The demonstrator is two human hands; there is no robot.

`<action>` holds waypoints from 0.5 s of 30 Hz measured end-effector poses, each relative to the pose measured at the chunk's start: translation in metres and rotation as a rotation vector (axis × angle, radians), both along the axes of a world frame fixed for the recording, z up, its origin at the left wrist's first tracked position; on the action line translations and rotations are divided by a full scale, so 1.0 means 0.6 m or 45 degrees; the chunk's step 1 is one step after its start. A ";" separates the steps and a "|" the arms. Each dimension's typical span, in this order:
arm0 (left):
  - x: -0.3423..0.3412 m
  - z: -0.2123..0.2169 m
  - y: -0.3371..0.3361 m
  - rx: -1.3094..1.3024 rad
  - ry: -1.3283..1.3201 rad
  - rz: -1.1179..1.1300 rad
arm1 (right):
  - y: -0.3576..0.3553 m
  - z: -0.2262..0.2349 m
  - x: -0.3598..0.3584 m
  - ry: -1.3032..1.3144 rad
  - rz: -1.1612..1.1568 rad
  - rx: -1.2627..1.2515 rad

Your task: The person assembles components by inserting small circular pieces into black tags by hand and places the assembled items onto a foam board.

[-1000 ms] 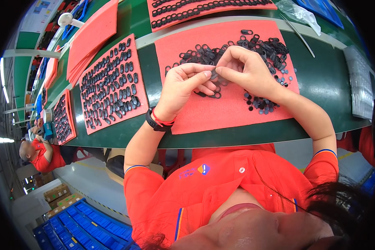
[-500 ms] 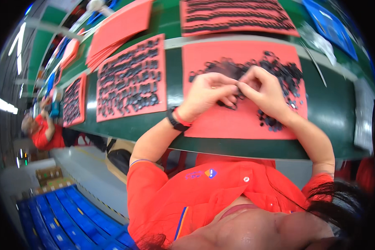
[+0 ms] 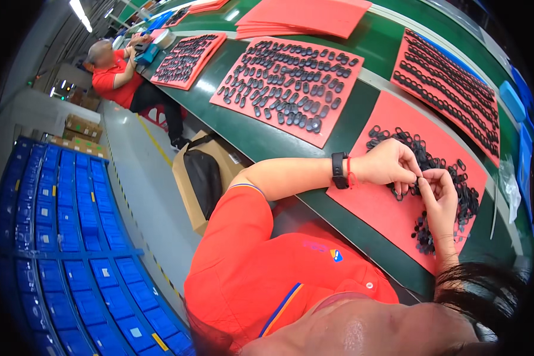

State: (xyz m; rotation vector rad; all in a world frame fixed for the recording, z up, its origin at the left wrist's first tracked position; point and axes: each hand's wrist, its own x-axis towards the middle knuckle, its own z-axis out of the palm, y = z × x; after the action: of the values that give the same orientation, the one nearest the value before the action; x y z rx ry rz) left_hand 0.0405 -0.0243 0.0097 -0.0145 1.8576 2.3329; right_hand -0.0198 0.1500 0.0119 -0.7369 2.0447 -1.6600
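My left hand [image 3: 390,162], with a dark band on its wrist, and my right hand [image 3: 440,200] meet fingertip to fingertip above a red foam mat [image 3: 362,178]. Both are closed in a pinch on a small black part [image 3: 420,177], mostly covered by the fingers, so its exact shape is unclear. Around and beneath the hands lies a loose heap of black oval ring-shaped pieces [image 3: 466,202]. Smaller dark pieces [image 3: 424,237] are gathered beside my right wrist.
Left of my mat, another red mat [image 3: 320,136] carries rows of black oval parts. A further mat [image 3: 404,50] with rows lies beyond. Red sheets [image 3: 302,18] are stacked at the back. Blue bins [image 3: 89,285] stand lower left; a seated person [image 3: 115,77] works far left.
The view has swung left, so the mats and hands appear farther right and more blue bins show. My hands stay pinched together over the heap.
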 end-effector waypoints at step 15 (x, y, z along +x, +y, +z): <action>-0.001 -0.011 0.012 0.167 0.105 0.062 | 0.008 -0.005 0.002 -0.065 -0.045 -0.136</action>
State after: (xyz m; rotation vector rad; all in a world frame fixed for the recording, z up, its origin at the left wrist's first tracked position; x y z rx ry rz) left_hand 0.0400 -0.0174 0.0032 0.0538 1.7543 2.5206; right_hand -0.0187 0.1545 0.0090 -0.6901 1.9572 -1.8010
